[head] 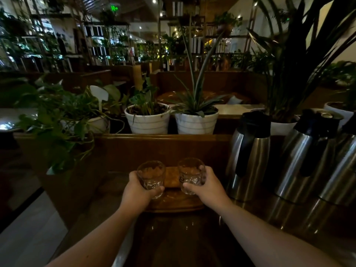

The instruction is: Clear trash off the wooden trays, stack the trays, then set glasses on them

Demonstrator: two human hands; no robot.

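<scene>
Each of my hands holds a clear dimpled glass above the wooden trays [173, 204]. My left hand [137, 189] grips the left glass [151, 176] from its left side and below. My right hand [207, 186] wraps the right glass [190, 173] from the right. Both glasses are upright and look empty. The trays lie stacked on the dark counter right under the glasses. Whether the glasses touch the top tray I cannot tell. A lighter brown patch [172, 179] shows between the two glasses.
Three steel thermos jugs [248, 157] stand close on the right. Behind the trays a wooden ledge carries white plant pots [148, 120], and leafy vines [57, 120] hang on the left. The counter's left edge [63, 239] drops to a pale floor.
</scene>
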